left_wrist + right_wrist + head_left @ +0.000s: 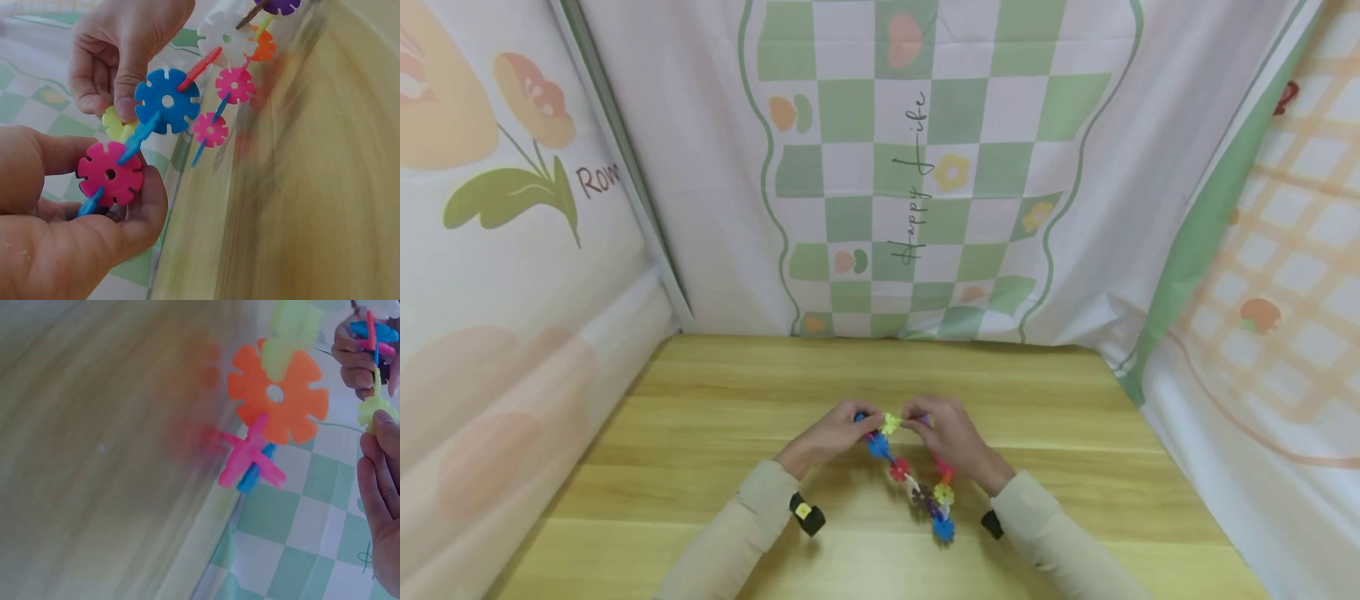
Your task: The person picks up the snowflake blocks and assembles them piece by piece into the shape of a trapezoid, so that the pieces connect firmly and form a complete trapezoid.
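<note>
Both hands hold a chain of colourful notched plastic discs, slotted together edge to edge, above the table. My left hand (829,437) grips one end, its fingers around a pink disc (128,178) with blue discs joined to it. Between the hands, my right hand (953,435) pinches a yellow disc (890,423) by thumb and fingers. From the hands the chain hangs in a loop toward me, with a red disc (899,470) and a blue disc (943,530) at its low point. An orange disc (306,381) and a pink disc (250,453) dangle beside the right hand.
The wooden table (715,392) spreads under both hands. Patterned cloth (955,108) hangs behind it and at both sides. A black wrist strap (808,515) shows at the left sleeve, and another black piece (992,523) at the right.
</note>
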`<action>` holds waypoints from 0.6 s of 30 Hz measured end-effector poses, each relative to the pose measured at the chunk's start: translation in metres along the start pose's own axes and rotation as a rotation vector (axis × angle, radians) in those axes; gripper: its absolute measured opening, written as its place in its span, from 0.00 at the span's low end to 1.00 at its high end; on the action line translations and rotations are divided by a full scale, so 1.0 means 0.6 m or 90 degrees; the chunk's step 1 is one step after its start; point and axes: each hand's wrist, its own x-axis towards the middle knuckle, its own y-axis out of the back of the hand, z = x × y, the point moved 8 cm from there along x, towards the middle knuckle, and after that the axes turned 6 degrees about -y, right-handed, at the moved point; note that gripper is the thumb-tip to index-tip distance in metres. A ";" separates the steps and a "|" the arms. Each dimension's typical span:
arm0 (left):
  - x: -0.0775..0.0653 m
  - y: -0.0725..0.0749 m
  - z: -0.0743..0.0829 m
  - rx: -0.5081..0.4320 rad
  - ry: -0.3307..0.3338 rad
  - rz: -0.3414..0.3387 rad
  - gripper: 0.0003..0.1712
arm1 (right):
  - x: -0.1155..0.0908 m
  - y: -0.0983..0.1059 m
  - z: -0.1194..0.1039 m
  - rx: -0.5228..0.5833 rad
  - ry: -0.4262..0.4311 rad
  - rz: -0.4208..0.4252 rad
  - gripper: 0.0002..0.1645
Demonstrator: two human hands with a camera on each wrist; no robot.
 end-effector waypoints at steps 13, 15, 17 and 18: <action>-0.010 0.011 -0.010 0.045 0.015 0.045 0.16 | -0.007 0.011 0.081 0.014 -0.316 -0.259 0.26; -0.011 0.013 -0.014 0.041 0.020 0.056 0.16 | -0.010 0.006 0.102 0.005 -0.345 -0.259 0.25; -0.013 0.013 -0.019 0.037 0.027 0.066 0.16 | -0.015 -0.004 0.118 -0.013 -0.363 -0.262 0.23; -0.014 0.013 -0.022 0.034 0.030 0.070 0.16 | -0.018 -0.011 0.125 -0.026 -0.367 -0.266 0.23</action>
